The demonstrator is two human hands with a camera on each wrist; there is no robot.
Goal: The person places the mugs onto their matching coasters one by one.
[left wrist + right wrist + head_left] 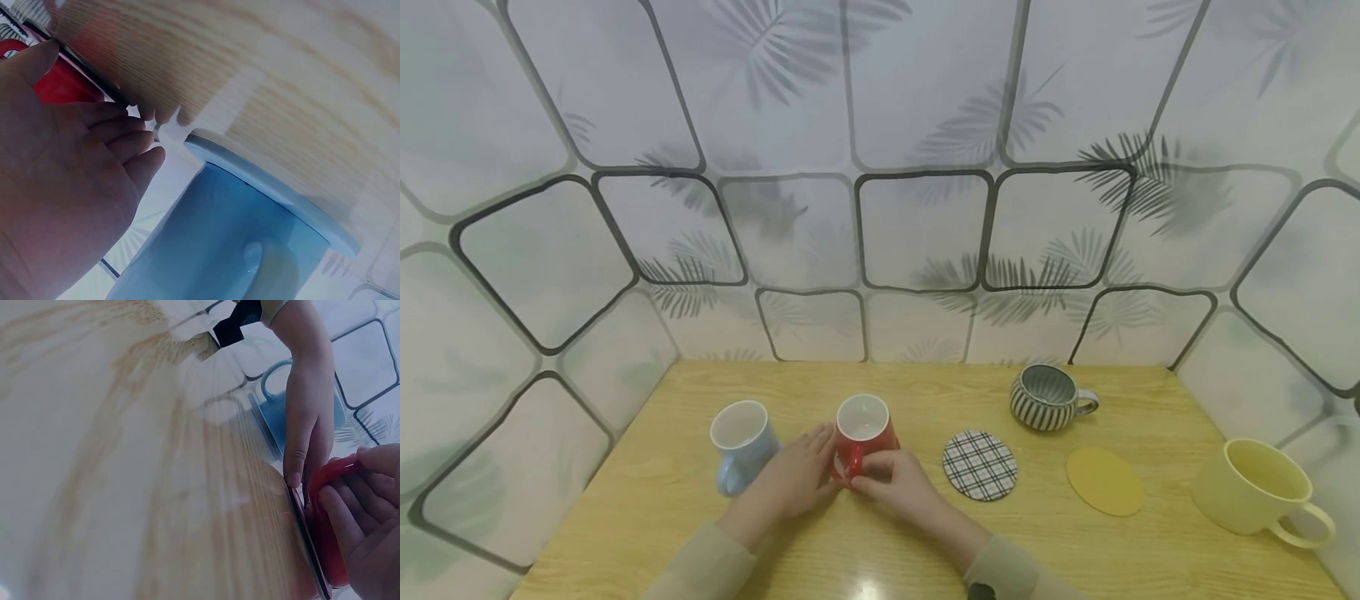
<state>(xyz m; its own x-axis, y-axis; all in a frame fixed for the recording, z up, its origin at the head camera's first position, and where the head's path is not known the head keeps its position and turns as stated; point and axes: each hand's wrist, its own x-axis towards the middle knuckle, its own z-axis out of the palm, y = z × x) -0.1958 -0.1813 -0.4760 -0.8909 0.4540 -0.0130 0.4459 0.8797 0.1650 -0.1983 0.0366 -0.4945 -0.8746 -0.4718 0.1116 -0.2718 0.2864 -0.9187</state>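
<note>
A red mug [872,442] with a white inside stands upright on a red coaster [840,473], its handle facing me. My right hand [901,483] pinches that handle between thumb and fingers. On the mug's left, my left hand [797,473] lies with fingers extended, thumb and fingertips at the coaster's edge. In the left wrist view, the left hand's fingers [134,140] look nearly straight and grip nothing. Close by on the left is a light blue mug [745,446]; the left wrist view shows it on a blue coaster [275,190].
Right of the red mug lies a plaid coaster [980,465]. Behind it stands a grey striped cup [1043,402], its handle to the right. A yellow coaster [1105,481] and a yellow mug [1247,492] are farther right on the wooden table [925,558]. A patterned wall [917,233] borders the back.
</note>
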